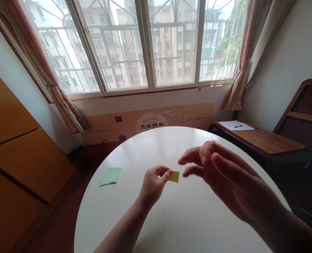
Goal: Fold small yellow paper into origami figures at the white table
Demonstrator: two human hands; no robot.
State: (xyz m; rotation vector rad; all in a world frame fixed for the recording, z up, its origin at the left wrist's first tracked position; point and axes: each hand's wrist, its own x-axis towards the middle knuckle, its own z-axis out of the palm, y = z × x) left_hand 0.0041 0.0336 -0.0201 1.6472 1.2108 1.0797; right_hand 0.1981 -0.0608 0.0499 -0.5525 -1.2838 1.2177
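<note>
Yellow paper slip (175, 176), one, over the white table (187, 221), grasped at its nine o'clock by the fingers of the left hand (153, 182); right hand (231, 181), fingers parted and unladen, at three; green paper stack (110, 175), farther out at nine.

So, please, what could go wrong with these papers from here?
The left grip pinches the yellow paper slip near one edge, so it might bend or drop. The open right grip hides part of the white table, so something there could be knocked unseen. The green paper sheets lie unevenly stacked and could slide if brushed.
</note>
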